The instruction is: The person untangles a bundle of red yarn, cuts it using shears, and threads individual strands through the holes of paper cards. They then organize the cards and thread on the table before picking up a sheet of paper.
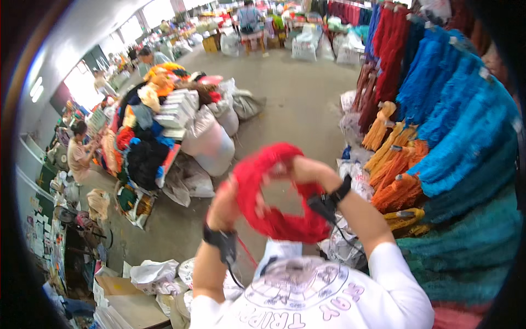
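In front of my chest I hold a red yarn skein [263, 216], spread into an open ring with the floor showing through its middle. My left hand [224, 203] grips the ring's left side, the fingers wrapped into the loop. On the upper right of the ring, my right hand [308, 170] is closed around the strands. A loose red strand [247, 253] hangs below the skein near my left wrist. Each wrist wears a black strap with a small box and a cable.
Blue yarn skeins [449, 109] hang in rows at my right, with orange skeins [397, 181] below. A table heaped with yarn [145, 159] stands left, beside stuffed plastic sacks [211, 142]. Cardboard [131, 301] lies lower left. A co-worker [81, 153] sits beyond the heap.
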Demonstrator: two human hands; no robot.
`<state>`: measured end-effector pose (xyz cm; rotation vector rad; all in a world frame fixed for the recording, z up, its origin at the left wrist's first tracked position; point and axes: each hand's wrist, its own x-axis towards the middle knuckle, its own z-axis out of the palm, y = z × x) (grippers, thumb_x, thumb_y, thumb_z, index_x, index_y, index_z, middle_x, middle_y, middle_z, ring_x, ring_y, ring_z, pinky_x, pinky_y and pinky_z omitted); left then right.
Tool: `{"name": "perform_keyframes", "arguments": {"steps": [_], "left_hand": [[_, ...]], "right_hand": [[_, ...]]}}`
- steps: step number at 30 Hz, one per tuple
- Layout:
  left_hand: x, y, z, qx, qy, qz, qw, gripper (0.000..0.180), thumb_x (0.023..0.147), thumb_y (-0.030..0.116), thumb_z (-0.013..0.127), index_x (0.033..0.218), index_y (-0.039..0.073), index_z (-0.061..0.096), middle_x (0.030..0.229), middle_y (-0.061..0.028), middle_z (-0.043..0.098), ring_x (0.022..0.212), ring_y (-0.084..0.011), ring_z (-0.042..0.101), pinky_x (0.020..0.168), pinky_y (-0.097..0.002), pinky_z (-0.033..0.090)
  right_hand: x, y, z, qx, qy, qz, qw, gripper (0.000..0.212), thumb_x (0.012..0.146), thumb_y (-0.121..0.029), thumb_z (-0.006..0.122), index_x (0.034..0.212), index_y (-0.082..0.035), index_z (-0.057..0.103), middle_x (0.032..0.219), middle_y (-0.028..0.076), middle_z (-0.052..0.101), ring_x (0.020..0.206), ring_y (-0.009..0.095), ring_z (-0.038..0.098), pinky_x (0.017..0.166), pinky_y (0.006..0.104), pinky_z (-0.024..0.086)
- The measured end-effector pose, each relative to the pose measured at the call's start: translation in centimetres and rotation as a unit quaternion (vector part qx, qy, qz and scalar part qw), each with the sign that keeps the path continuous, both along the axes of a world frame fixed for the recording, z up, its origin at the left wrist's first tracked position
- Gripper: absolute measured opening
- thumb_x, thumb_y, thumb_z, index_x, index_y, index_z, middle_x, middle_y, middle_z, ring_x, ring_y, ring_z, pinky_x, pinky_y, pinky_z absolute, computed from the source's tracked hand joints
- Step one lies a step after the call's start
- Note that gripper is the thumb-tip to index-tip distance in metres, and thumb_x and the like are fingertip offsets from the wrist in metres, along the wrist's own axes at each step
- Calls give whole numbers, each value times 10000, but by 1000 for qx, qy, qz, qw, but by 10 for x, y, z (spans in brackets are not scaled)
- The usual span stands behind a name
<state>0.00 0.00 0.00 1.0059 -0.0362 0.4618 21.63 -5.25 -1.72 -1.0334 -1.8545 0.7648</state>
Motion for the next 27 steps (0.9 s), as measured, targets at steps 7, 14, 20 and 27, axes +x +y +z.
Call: {"name": "perform_keyframes", "arguments": {"steps": [7, 14, 20, 27], "left_hand": [[255, 311, 10, -165, -11, -203, 965, 593, 956, 447, 230, 1306, -27, 303, 1097, -155, 581, 776, -209, 634, 760, -355, 518], [472, 554, -11, -182, 73, -239, 951, 566, 957, 423, 280, 1303, -23, 305, 1121, -172, 573, 737, -211, 634, 731, -330, 518], [576, 712, 21, 7, 217, -70, 974, 484, 923, 338, 445, 1231, -34, 415, 913, -151, 631, 627, -216, 630, 600, -317, 522], [675, 953, 1, 179, 307, 69, 932, 462, 933, 263, 454, 1277, -37, 381, 1222, -94, 511, 1114, -136, 448, 947, -279, 351]], "right_hand": [[224, 263, -52, -223, 172, -118, 952, 304, 870, -204, 570, 1128, -44, 581, 1070, 56, 608, 962, 120, 551, 756, 281, 483], [418, 445, -60, -206, 179, -283, 920, 166, 811, -46, 546, 943, -5, 638, 848, 62, 656, 787, 106, 600, 715, 263, 486], [506, 679, -78, -180, 339, 15, 923, 265, 813, -42, 540, 1075, -15, 562, 1064, 114, 589, 988, 192, 554, 850, 319, 447], [673, 981, -23, 20, 133, -29, 991, 463, 855, -139, 551, 1288, -34, 426, 1398, 128, 335, 1260, 235, 358, 1024, 339, 303]]}}
